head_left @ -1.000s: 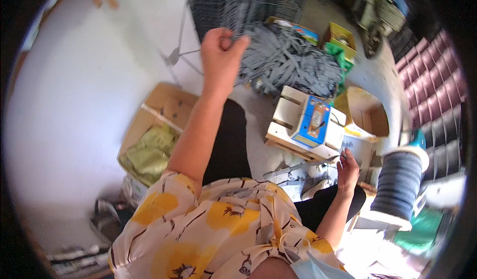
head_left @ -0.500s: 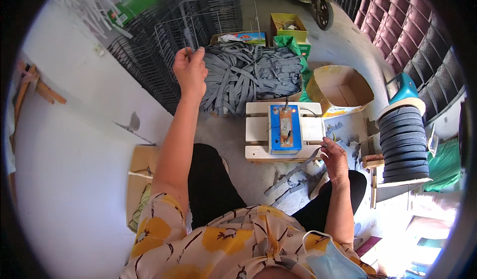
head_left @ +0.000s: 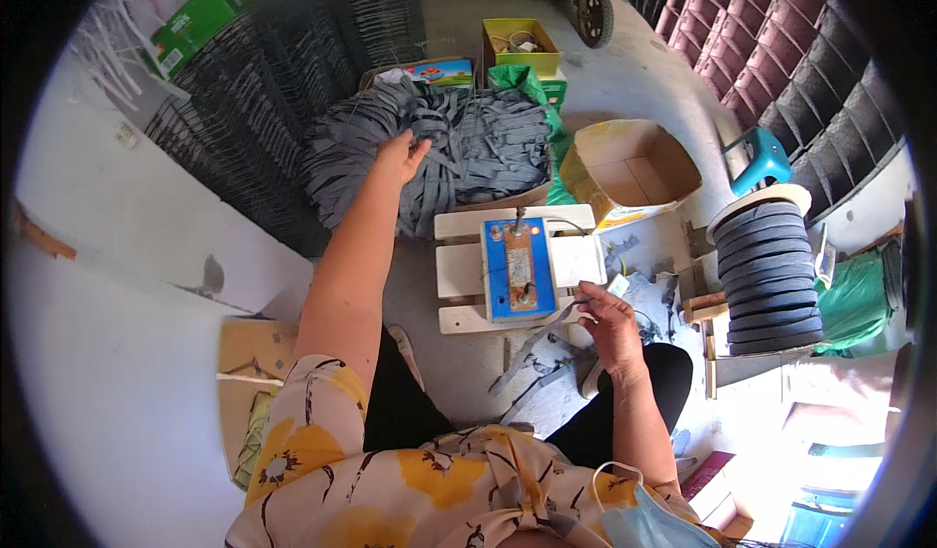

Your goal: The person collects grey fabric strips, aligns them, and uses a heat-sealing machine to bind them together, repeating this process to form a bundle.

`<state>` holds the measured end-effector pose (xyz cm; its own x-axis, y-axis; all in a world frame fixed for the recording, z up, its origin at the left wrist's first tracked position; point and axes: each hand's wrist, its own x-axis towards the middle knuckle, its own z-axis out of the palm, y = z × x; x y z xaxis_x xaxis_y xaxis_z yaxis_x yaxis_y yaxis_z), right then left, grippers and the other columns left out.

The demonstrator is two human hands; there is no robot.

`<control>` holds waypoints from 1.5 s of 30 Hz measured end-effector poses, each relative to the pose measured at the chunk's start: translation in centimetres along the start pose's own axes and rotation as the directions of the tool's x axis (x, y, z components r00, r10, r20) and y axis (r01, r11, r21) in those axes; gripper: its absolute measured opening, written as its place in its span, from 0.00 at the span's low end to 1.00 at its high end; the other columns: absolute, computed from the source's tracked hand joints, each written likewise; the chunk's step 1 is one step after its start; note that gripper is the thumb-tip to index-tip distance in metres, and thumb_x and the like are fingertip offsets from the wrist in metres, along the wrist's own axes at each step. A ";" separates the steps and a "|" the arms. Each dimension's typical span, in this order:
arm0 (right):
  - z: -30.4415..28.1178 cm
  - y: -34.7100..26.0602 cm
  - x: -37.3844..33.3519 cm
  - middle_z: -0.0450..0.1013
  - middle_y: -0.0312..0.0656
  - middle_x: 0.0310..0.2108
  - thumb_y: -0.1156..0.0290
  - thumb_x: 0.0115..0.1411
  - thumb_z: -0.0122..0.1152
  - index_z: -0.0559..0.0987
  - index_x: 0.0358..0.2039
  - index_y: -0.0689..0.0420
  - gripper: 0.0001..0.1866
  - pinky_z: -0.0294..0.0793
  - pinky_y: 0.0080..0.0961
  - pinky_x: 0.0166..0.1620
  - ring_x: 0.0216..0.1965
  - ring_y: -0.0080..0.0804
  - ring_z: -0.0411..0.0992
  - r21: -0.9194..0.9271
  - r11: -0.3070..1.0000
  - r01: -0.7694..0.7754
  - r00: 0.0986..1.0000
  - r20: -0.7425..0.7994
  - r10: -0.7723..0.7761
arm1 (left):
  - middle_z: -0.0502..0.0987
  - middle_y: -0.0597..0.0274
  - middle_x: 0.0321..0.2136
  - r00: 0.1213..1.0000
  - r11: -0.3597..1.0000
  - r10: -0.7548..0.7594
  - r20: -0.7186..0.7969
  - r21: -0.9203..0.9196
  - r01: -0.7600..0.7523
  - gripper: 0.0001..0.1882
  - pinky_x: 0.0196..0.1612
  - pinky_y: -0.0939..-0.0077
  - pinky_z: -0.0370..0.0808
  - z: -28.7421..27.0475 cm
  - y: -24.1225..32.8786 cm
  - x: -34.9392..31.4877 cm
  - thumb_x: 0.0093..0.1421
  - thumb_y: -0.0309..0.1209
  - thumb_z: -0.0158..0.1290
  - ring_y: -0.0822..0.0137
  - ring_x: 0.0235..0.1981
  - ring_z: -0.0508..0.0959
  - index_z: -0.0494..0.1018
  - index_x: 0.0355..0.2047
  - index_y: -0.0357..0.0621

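Observation:
A large pile of grey fabric strips (head_left: 503, 153) lies beyond the low white slatted stool. My left hand (head_left: 398, 161) reaches over its near side, thumb and finger apart, with no strip clearly held. On the white stool (head_left: 454, 255) stands a blue box-shaped device (head_left: 498, 289) with a brown top plate, metal posts and a lit orange lamp. Just right of the device, my right hand (head_left: 613, 325) is closed in a pinch on the end of a grey strip (head_left: 532, 351), which trails down to the left toward the floor.
Right of me stands a large spool of dark grey strap (head_left: 771, 280). An open cardboard box (head_left: 634, 162) sits behind the stool's right side, near a teal plastic stool (head_left: 761, 158). Black wire racks (head_left: 244, 109) line the left wall. Grey scraps (head_left: 649, 304) litter the floor.
My left hand has come down from its raised position onto the strip pile, and its fingers have spread. My right hand stays beside the device with its strip. The whole view has shifted slightly.

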<state>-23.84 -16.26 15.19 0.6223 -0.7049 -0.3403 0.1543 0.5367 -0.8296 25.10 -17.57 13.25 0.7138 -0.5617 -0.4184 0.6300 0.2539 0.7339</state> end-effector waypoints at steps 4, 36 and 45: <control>0.0 -0.2 -0.3 0.76 0.36 0.39 0.75 0.55 0.53 0.77 0.46 0.60 0.17 0.68 0.18 0.42 0.38 0.21 0.72 0.015 1.000 -0.009 1.000 -0.016 0.009 | 0.71 0.42 0.34 1.000 0.997 0.031 0.002 0.071 -0.031 0.14 0.32 0.68 0.85 2.3 -4.1 0.6 0.60 0.26 0.52 0.51 0.28 0.78 0.64 0.40 0.25; -5.3 -2.5 -1.7 0.73 0.42 0.42 0.65 0.57 0.49 0.74 0.46 0.61 0.19 0.65 0.25 0.52 0.43 0.29 0.70 0.269 0.858 0.438 0.899 -0.141 -0.414 | 0.65 0.68 0.16 0.978 0.958 -0.045 0.206 0.286 -0.016 0.14 0.33 0.74 0.67 -13.0 -1.2 -24.8 0.61 0.33 0.51 0.73 0.18 0.64 0.65 0.19 0.50; -6.8 -1.5 -2.9 0.73 0.42 0.44 0.65 0.58 0.47 0.74 0.47 0.59 0.18 0.64 0.29 0.52 0.44 0.31 0.70 0.339 0.870 0.359 0.933 -0.120 -0.339 | 0.64 0.70 0.15 0.997 0.998 0.063 0.033 -0.025 -0.062 0.15 0.29 0.76 0.66 -16.3 -1.7 -25.1 0.56 0.34 0.57 0.75 0.16 0.62 0.64 0.17 0.51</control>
<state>-31.09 -18.11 14.42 0.4366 -0.8952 -0.0893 0.6177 0.3705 -0.6936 11.06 8.96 13.79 0.7414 -0.5702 -0.3538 0.5919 0.3074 0.7450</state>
